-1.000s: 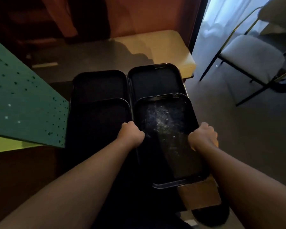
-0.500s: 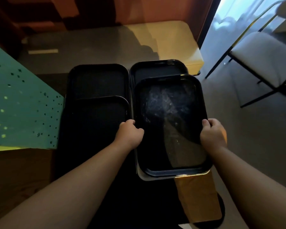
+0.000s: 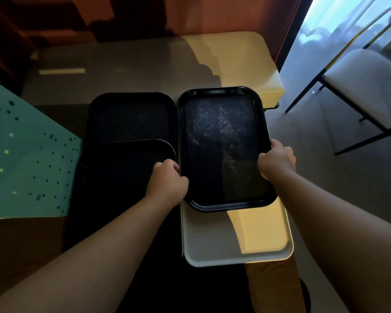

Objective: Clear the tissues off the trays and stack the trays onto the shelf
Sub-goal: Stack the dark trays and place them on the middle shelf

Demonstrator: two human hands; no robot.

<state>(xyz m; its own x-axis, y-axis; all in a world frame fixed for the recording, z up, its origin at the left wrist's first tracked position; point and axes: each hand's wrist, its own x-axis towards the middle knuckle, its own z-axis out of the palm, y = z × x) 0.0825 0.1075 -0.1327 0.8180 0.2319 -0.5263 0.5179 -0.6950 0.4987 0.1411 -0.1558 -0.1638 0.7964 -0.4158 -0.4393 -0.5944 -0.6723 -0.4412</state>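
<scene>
I hold a scuffed black tray point(image 3: 224, 145) by its two long edges. My left hand point(image 3: 167, 181) grips the left rim and my right hand point(image 3: 277, 160) grips the right rim. It sits over another black tray at the far right, whose surface it hides. Its near end overlaps a white tray point(image 3: 235, 236) lying closest to me. Two more black trays lie to the left: a far one point(image 3: 131, 118) and a near one point(image 3: 131, 168) overlapping it. No tissues are visible on any tray.
The trays rest on a pale table point(image 3: 133, 71) with a rounded far right corner. A green perforated panel point(image 3: 20, 159) slants in at the left. A chair point(image 3: 359, 86) with a pale seat stands on the grey floor to the right. A brown wall lies behind.
Both hands have pushed the scuffed black tray away from me onto the far right tray. The white tray underneath is now exposed at the near side.
</scene>
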